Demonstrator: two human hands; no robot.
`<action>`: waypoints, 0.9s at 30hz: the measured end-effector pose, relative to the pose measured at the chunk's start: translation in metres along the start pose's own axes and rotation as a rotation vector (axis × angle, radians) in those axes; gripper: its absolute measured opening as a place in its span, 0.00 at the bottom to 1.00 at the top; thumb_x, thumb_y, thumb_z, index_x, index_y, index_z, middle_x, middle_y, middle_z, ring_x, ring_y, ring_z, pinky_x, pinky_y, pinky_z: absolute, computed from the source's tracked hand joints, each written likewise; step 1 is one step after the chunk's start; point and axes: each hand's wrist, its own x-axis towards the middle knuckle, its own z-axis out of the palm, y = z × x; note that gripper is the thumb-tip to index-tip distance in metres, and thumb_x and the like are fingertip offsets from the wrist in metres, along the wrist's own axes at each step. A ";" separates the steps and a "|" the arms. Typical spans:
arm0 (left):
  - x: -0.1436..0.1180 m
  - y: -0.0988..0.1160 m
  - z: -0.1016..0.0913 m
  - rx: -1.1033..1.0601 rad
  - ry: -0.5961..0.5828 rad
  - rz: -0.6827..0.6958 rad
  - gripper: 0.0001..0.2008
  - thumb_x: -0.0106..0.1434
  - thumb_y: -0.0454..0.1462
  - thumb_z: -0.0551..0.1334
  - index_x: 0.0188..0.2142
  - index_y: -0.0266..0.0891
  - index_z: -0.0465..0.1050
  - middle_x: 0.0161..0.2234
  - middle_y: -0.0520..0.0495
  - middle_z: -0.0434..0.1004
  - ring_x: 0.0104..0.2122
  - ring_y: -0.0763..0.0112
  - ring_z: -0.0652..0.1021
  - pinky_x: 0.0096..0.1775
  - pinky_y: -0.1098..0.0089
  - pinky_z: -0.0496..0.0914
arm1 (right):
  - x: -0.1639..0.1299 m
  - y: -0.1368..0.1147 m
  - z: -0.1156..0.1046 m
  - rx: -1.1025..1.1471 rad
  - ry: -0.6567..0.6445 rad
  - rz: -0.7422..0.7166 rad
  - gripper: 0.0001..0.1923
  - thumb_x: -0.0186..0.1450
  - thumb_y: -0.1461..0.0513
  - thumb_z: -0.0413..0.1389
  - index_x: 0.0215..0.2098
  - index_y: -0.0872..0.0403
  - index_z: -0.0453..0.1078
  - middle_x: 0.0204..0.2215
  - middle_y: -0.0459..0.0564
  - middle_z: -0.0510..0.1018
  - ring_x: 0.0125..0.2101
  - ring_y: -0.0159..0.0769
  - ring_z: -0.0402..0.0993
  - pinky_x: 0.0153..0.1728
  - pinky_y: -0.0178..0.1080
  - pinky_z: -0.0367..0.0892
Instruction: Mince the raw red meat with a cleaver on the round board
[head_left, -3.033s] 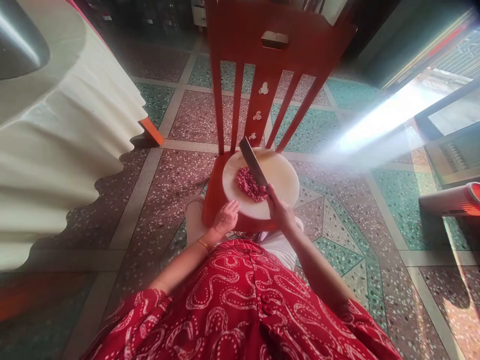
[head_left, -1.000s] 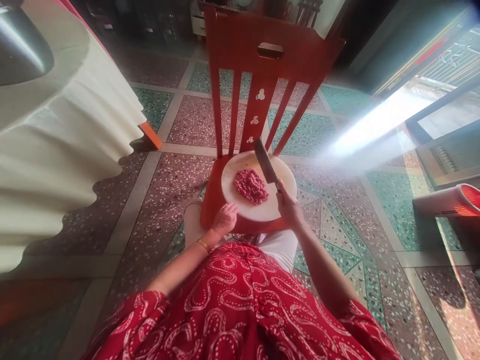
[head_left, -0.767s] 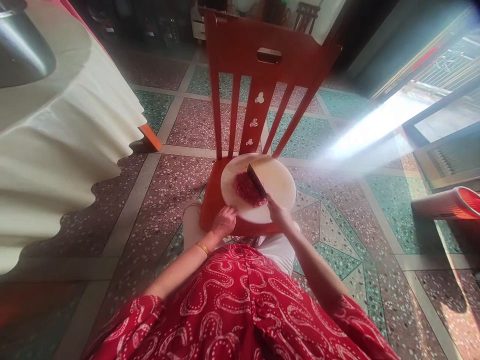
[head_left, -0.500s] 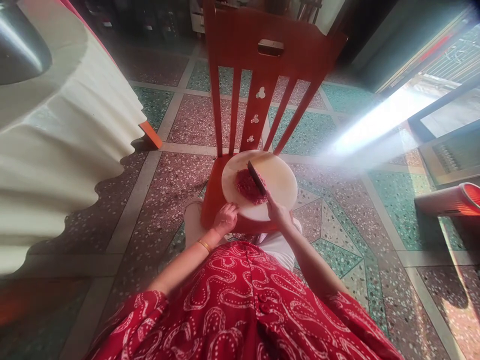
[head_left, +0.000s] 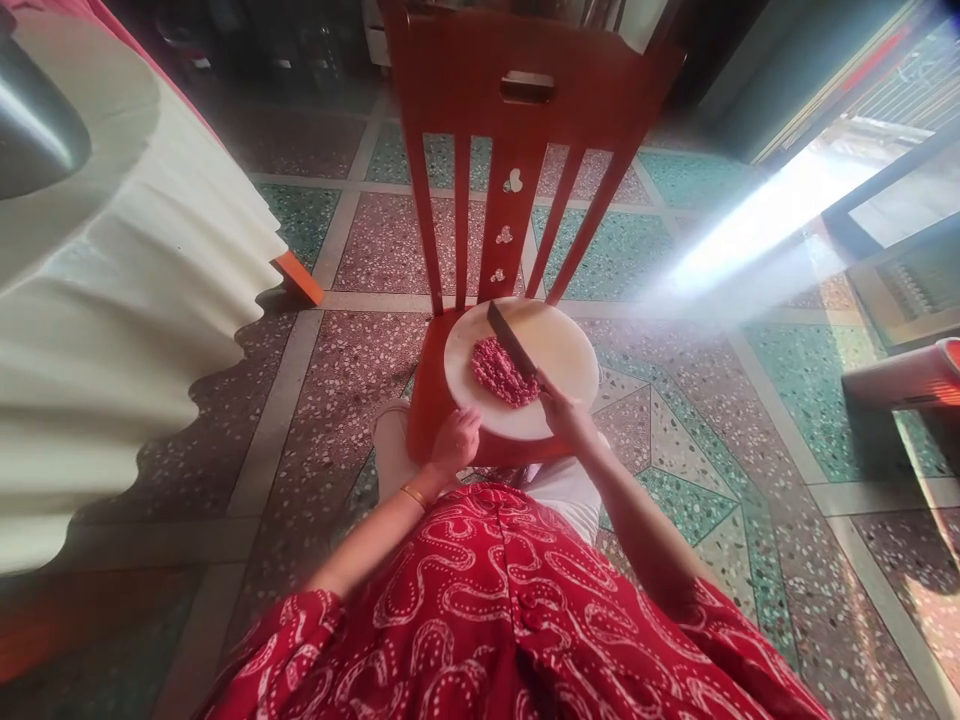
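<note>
A red wooden chair [head_left: 517,110] stands on a terrazzo floor [head_left: 360,240] of pink and green panels, its seat carrying a round pale cutting board [head_left: 562,350]. A white pleated cloth [head_left: 135,300] hangs from a table at the far left, and a red-rimmed tube [head_left: 907,375] lies on the floor at the far right.

On the board, left of its middle, sits a small mound of minced red meat [head_left: 501,372]. The person, in a red patterned dress [head_left: 495,610], bends over the chair. The right hand [head_left: 571,420] has its fingers clamped round the handle of a cleaver [head_left: 511,340], whose long axis runs on a slant from the hand at the board's near right edge up and leftward. The blade lies along the mound's right flank, touching or just above it; which one cannot be told. The left hand [head_left: 457,440], a gold bangle [head_left: 412,494] at its wrist, rests with fingers curled together at the board's near left edge, apart from the meat. The right hand, through the blade, is the nearer of the two.
</note>
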 end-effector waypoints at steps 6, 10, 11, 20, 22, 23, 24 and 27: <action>0.000 0.000 0.001 -0.022 0.010 -0.014 0.18 0.61 0.30 0.52 0.49 0.37 0.69 0.49 0.43 0.71 0.52 0.62 0.67 0.55 0.59 0.61 | -0.012 0.004 0.003 -0.041 -0.033 0.015 0.27 0.68 0.60 0.44 0.65 0.48 0.49 0.36 0.52 0.79 0.33 0.39 0.76 0.34 0.37 0.68; 0.000 0.002 0.001 -0.036 0.006 -0.011 0.18 0.60 0.30 0.53 0.49 0.37 0.68 0.50 0.42 0.70 0.52 0.62 0.68 0.55 0.59 0.62 | -0.013 0.008 -0.004 -0.033 -0.035 0.024 0.26 0.68 0.58 0.43 0.64 0.45 0.50 0.34 0.51 0.80 0.31 0.39 0.77 0.30 0.36 0.68; 0.000 0.004 0.001 -0.039 0.008 -0.010 0.18 0.60 0.30 0.53 0.49 0.37 0.68 0.50 0.42 0.70 0.52 0.63 0.68 0.55 0.59 0.61 | -0.012 0.007 -0.007 -0.001 0.049 0.011 0.26 0.68 0.58 0.42 0.65 0.46 0.49 0.38 0.52 0.79 0.33 0.39 0.76 0.32 0.36 0.68; 0.022 -0.047 -0.018 -0.110 0.185 -0.176 0.14 0.64 0.33 0.52 0.45 0.40 0.73 0.44 0.45 0.75 0.45 0.67 0.72 0.49 0.63 0.65 | -0.015 0.008 0.032 -0.140 -0.140 0.035 0.28 0.67 0.60 0.45 0.65 0.47 0.47 0.30 0.51 0.80 0.27 0.38 0.76 0.28 0.35 0.67; 0.048 -0.086 -0.028 -0.099 0.221 -0.355 0.13 0.64 0.33 0.53 0.42 0.39 0.74 0.40 0.45 0.77 0.40 0.67 0.74 0.46 0.65 0.66 | -0.015 0.012 0.039 -0.142 -0.133 0.045 0.28 0.67 0.59 0.44 0.65 0.46 0.47 0.30 0.50 0.79 0.28 0.38 0.76 0.28 0.35 0.67; 0.063 -0.107 -0.031 -0.090 0.223 -0.460 0.13 0.63 0.33 0.53 0.42 0.38 0.75 0.39 0.44 0.77 0.39 0.67 0.74 0.45 0.66 0.66 | -0.015 0.013 0.041 -0.132 -0.121 0.046 0.27 0.67 0.59 0.44 0.65 0.46 0.48 0.30 0.50 0.79 0.29 0.38 0.76 0.29 0.35 0.67; 0.079 -0.127 -0.034 -0.081 0.218 -0.546 0.13 0.63 0.34 0.53 0.42 0.38 0.75 0.40 0.43 0.77 0.40 0.67 0.74 0.45 0.67 0.66 | -0.015 0.014 0.043 -0.119 -0.108 0.045 0.27 0.68 0.60 0.43 0.65 0.47 0.48 0.30 0.50 0.79 0.29 0.38 0.76 0.30 0.36 0.67; 0.122 -0.173 -0.031 -0.109 0.149 -0.747 0.13 0.62 0.35 0.55 0.44 0.40 0.75 0.41 0.43 0.77 0.41 0.65 0.75 0.43 0.68 0.65 | -0.018 0.013 0.050 -0.086 -0.073 0.040 0.27 0.68 0.61 0.43 0.65 0.48 0.48 0.28 0.49 0.79 0.28 0.36 0.75 0.31 0.35 0.67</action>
